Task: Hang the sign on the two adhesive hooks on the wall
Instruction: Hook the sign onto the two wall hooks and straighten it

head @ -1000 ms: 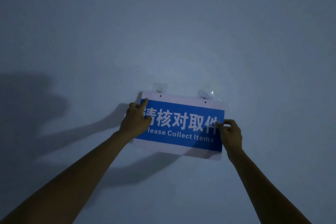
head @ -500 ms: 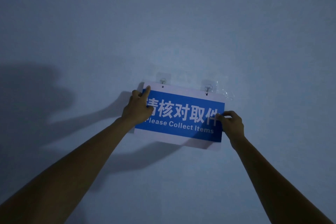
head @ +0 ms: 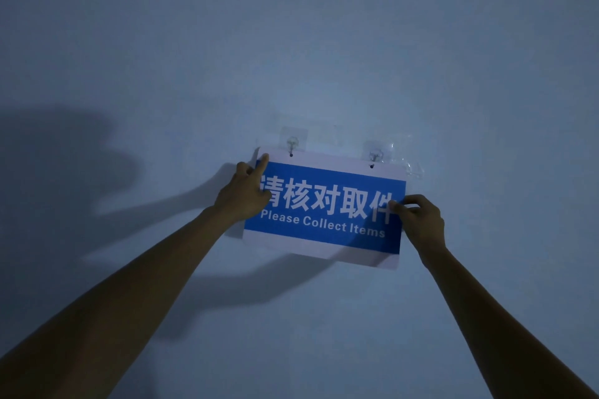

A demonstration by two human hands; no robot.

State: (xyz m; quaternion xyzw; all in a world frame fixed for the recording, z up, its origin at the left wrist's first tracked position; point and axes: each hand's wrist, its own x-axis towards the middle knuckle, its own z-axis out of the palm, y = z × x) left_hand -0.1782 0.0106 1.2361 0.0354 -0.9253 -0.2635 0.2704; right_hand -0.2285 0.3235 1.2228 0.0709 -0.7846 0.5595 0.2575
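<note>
A blue and white sign [head: 327,227] reading "Please Collect Items" lies flat against the wall, tilted slightly down to the right. Two clear adhesive hooks sit at its top edge: the left hook [head: 292,142] and the right hook [head: 375,154]. Each hook's tip meets a small hole in the sign's white top margin. My left hand [head: 244,193] grips the sign's left edge, with the index finger stretched up to the top left corner. My right hand [head: 418,219] pinches the right edge at mid height.
The wall [head: 291,42] is plain and dimly lit. A crumpled piece of clear film [head: 411,165] sticks to it right of the right hook. Shadows of my arms fall to the left and below the sign.
The sign has moved up the wall with both hands until its holes reached the hooks. Both grips have stayed the same.
</note>
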